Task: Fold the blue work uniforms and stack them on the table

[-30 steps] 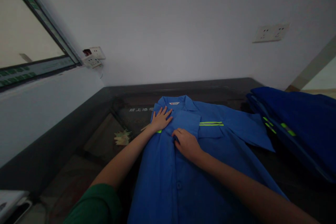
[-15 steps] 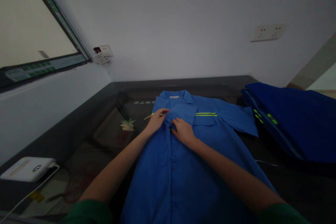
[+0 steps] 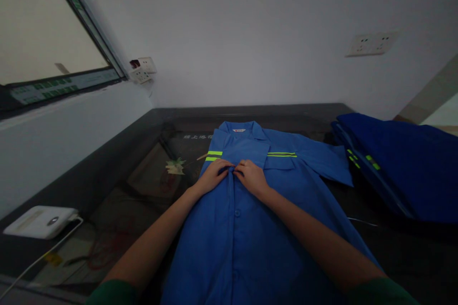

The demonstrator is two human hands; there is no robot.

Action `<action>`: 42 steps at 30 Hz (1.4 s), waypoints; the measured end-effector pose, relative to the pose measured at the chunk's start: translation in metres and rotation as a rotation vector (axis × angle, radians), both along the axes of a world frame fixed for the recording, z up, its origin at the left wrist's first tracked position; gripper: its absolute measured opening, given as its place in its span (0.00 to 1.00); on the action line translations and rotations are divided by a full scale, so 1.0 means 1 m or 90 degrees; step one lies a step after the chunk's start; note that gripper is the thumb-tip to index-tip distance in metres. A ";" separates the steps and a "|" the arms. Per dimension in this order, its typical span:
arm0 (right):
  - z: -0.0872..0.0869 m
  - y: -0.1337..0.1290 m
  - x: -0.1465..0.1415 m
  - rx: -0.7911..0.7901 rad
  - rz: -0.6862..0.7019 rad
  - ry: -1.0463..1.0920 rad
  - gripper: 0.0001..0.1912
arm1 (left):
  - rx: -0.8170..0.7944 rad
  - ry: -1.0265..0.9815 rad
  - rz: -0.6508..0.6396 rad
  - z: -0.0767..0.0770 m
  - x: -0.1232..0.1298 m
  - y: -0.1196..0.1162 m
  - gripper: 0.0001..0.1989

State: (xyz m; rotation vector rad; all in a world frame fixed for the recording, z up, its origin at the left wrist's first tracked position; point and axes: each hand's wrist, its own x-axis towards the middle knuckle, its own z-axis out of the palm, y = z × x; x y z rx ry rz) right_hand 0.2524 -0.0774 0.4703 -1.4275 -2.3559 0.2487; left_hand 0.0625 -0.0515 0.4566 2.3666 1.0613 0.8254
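Observation:
A blue short-sleeved work shirt (image 3: pixel 272 228) with yellow-green reflective stripes lies front up on a dark table, its collar pointing away from me. My left hand (image 3: pixel 213 175) and my right hand (image 3: pixel 251 177) meet at the front placket, a little below the open collar. Fingertips of both hands pinch the placket edge from either side, bunching the cloth slightly; whether a button sits between them is hidden. Further down the front a button (image 3: pixel 237 213) shows.
Folded darker blue clothing (image 3: pixel 404 167) is piled at the right. A white box-shaped device (image 3: pixel 41 222) with a cable lies at the left on the dark glossy table (image 3: pixel 139 152). Walls stand behind and left, with sockets (image 3: pixel 372 44) and a window frame (image 3: pixel 64 83).
My left hand has come down from the upper chest to the placket and now grips the cloth beside my right hand. The right hand has hardly moved.

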 end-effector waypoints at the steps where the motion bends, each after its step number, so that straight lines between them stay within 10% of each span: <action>1: 0.000 0.000 -0.001 0.001 0.000 -0.006 0.10 | -0.001 -0.002 0.005 -0.001 0.000 0.000 0.13; 18: -0.004 0.023 -0.011 -0.027 -0.116 0.045 0.04 | 0.036 -0.016 0.018 -0.013 -0.002 0.002 0.19; 42: -0.007 0.033 0.000 -0.129 -0.039 0.130 0.04 | -0.104 -0.097 -0.030 -0.005 0.003 0.020 0.10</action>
